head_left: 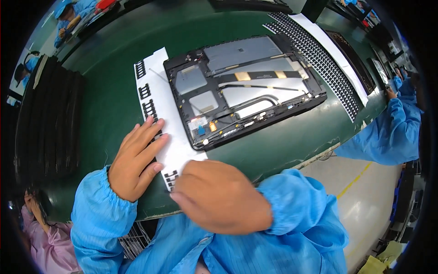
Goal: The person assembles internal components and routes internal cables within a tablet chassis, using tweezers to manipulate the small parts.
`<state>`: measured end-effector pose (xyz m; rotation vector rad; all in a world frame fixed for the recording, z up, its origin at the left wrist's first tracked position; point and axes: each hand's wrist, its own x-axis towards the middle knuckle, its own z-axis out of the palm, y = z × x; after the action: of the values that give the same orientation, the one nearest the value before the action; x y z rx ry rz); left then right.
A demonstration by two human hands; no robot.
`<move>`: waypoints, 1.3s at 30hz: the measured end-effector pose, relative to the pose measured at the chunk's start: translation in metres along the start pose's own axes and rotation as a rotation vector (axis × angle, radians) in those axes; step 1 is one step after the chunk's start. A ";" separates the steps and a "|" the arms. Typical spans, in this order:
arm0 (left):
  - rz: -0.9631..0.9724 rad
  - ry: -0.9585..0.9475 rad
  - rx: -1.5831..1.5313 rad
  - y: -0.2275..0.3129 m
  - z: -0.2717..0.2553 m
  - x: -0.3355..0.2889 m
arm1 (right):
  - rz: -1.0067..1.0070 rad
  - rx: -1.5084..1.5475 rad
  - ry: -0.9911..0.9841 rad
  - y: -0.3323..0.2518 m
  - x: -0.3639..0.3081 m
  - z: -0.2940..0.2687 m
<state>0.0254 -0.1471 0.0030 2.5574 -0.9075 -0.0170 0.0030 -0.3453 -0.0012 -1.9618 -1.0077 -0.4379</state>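
A white backing sheet (174,148) with small black die-cut pieces (144,91) along its left edge lies on the green table. My left hand (137,160) rests flat on that sheet with its fingers apart, over part of the row of pieces. At the sheet's near end my right hand (219,194) is closed, knuckles up, beside a few black pieces (171,179). Whatever its fingertips grip is hidden underneath. Just right of the sheet sits an opened flat electronic device (246,86), with a black frame, silver panels and ribbon cables; its left edge overlaps the paper.
A long strip of black pieces on white (319,59) lies at the right, beside a white strip (335,57) and a dark panel (351,59). Stacked black trays (48,123) stand on the left. A co-worker's blue sleeve (388,130) reaches in at the right.
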 end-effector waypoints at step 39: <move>0.623 -0.067 -0.110 0.061 0.030 0.163 | 0.452 -0.024 -0.271 0.119 -0.010 -0.165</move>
<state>0.1121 -0.2993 0.0210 2.0847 -1.6377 0.0307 0.1025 -0.5218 0.0215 -2.2305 -0.6857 0.0704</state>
